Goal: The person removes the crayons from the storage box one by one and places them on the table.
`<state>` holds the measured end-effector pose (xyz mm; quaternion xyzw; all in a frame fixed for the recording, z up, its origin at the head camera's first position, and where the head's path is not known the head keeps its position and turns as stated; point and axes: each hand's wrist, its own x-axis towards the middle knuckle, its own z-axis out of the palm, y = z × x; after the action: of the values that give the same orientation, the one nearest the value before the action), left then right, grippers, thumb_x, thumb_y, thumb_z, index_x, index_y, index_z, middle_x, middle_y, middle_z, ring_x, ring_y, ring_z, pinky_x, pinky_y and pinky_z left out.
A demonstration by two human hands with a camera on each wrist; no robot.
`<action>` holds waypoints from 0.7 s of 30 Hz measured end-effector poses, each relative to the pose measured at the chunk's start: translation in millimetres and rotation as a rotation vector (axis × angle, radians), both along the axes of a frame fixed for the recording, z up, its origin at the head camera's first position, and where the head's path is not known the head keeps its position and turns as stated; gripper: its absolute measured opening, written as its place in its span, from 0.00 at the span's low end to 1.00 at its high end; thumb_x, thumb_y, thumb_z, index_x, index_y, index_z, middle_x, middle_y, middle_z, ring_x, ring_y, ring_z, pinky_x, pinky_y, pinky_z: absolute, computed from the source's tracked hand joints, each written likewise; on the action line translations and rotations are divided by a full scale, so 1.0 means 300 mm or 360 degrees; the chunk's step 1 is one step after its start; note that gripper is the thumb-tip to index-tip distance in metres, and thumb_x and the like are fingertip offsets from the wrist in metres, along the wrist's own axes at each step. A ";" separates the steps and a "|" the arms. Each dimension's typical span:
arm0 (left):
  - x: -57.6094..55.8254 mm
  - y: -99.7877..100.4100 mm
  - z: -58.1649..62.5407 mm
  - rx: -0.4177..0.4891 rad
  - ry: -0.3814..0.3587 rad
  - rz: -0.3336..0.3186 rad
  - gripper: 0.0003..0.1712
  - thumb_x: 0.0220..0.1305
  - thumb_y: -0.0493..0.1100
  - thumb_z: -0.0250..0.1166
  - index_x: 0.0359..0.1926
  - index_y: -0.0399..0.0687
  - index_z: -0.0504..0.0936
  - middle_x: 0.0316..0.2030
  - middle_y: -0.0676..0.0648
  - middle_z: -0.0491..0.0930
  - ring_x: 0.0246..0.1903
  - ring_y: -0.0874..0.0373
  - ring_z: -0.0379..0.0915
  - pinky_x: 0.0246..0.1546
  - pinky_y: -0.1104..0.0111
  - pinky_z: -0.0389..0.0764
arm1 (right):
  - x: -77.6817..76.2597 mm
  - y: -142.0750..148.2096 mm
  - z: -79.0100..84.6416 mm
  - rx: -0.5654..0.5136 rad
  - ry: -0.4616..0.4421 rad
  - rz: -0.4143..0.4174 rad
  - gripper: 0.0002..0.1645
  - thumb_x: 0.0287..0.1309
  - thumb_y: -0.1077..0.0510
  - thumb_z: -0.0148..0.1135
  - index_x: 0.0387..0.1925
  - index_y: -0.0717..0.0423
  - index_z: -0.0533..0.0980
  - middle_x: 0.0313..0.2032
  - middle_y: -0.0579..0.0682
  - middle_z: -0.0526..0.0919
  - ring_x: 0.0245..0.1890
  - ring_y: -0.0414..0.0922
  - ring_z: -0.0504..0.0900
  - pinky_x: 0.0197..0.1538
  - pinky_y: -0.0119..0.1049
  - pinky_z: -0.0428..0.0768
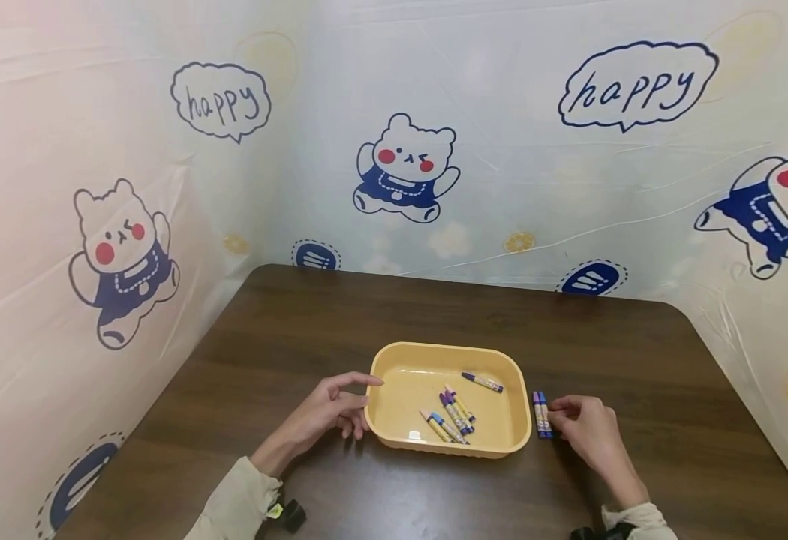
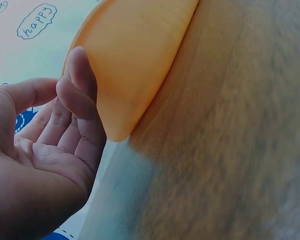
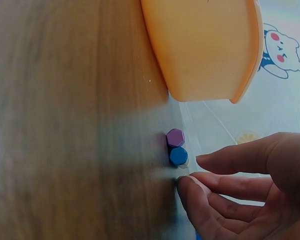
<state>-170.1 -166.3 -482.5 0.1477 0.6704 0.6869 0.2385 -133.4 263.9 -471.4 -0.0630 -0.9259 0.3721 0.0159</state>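
Observation:
My left hand (image 1: 329,409) grips the left wall of a yellow plastic bin (image 1: 518,442), index finger over its rim and thumb on the outside. Several crayons (image 1: 455,412) lie in a loose cluster inside the bin, and one dark-tipped crayon (image 1: 482,382) lies apart near the back right. To the right of the bin, a purple-tipped crayon (image 3: 175,137) and a blue-tipped crayon (image 3: 178,156) lie side by side on the table. Beside the blue-tipped one, my right hand (image 1: 590,431) has its fingertips close, thumb and index slightly apart with nothing between them.
The dark wooden table (image 1: 299,315) has rounded back corners. A pale curtain (image 1: 502,187) printed with bears and "happy" bubbles hangs around its back and sides. Dark wrist straps show at both sleeves.

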 end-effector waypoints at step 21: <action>-0.001 -0.001 -0.004 -0.0005 -0.0025 0.0012 0.23 0.73 0.37 0.57 0.66 0.35 0.70 0.26 0.41 0.85 0.21 0.55 0.81 0.20 0.71 0.76 | -0.009 -0.122 0.172 0.0278 0.0483 0.0152 0.08 0.55 0.65 0.69 0.38 0.62 0.84 0.30 0.50 0.86 0.30 0.44 0.82 0.32 0.39 0.80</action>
<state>-170.4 -166.7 -483.6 0.1394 0.6701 0.6880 0.2413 -136.0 227.3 -419.8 0.0396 -0.9436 0.2958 0.1433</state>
